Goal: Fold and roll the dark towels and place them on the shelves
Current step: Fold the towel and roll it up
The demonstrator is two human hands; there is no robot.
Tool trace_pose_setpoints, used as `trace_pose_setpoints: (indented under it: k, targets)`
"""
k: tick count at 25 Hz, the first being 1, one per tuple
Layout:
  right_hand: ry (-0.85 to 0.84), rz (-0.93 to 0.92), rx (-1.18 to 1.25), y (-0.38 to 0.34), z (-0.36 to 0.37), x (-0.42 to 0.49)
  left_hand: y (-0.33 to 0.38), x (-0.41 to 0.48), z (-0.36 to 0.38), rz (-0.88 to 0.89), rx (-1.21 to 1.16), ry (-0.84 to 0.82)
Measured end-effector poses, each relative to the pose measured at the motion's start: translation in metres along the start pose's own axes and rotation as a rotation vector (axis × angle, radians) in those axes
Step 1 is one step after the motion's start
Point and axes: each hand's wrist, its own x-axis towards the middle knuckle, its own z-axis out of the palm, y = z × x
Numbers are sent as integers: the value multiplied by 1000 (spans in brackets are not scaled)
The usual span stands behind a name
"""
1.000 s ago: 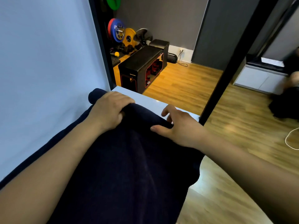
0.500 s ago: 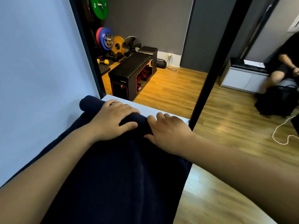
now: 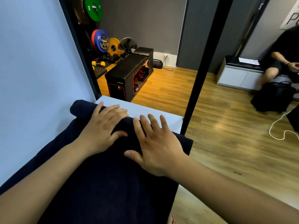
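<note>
Rolling a dark towel (image 3: 100, 183) on a white shelf board (image 3: 155, 114), both palms pressing the started roll.

Only the far end is coiled: a short thick roll lies under the left hand (image 3: 103, 131) and right hand (image 3: 157, 144), both flat with fingers spread, pressing rather than gripping. Most of the cloth lies unrolled beneath the forearms, so I judge the rolling barely begun and shelving yet to come; no other towels show. Beyond the fingertips a bare strip of board runs to its far edge. Left of the left hand the roll's end sits against a pale wall (image 3: 35, 78); right of the right hand the towel overhangs the board's edge beside a black post (image 3: 199, 75).
</note>
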Motion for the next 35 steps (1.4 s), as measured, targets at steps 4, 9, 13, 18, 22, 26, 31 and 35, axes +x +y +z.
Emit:
trace_pose_setpoints:
  k: [4,9,13,18,22,26,31,35]
  targets:
    - [-34,-43,91,-20,-3,-21,3,-20,-7,-5,-33,-20]
    - [-66,-85,199,-49,-10,-42,7,-42,-14,-24,-59,16]
    - [36,-40,284,-38,-21,-34,13,-39,-19,7,68,102]
    - [-100,53,59,11,-27,-13,12,-18,-22,-1,23,38]
    - [-91,17,16,23,-19,8,4,6,-13,-15,93,-13]
    - [-62,0,-84,45,-16,44,-8,36,-10,-137,87,-109]
    - [-72,-22,31,51,-10,45,-8,22,4,-96,126,52]
    - [-115,-83,146,65,-14,48,-8,19,6,-61,185,51]
